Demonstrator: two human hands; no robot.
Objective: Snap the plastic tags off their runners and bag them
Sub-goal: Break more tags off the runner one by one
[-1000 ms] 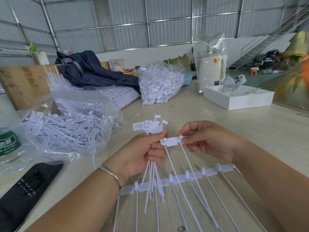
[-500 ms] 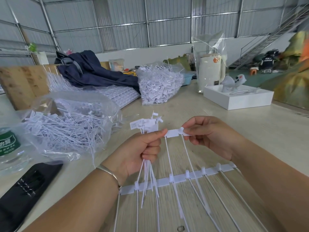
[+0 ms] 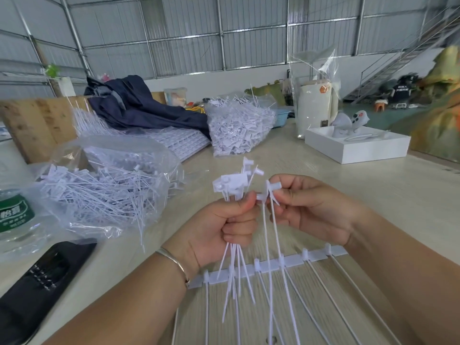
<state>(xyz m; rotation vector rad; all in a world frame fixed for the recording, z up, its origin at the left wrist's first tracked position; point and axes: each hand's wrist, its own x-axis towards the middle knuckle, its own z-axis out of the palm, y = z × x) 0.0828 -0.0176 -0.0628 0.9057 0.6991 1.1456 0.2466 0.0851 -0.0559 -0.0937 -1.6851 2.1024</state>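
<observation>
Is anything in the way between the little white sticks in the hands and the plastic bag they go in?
Nothing visible blocks the way. The left hand grips a bunch of loose tags and the right hand pinches another tag. The open bag lies to the left, with only bare table between.

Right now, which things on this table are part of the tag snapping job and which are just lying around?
Job:
left hand gripping a tag bundle
right hand pinching two tags
runner
open bag of loose tags
full bag
runner stack

Lying about:
bottle
black case
jacket
white box
cream canister
</observation>
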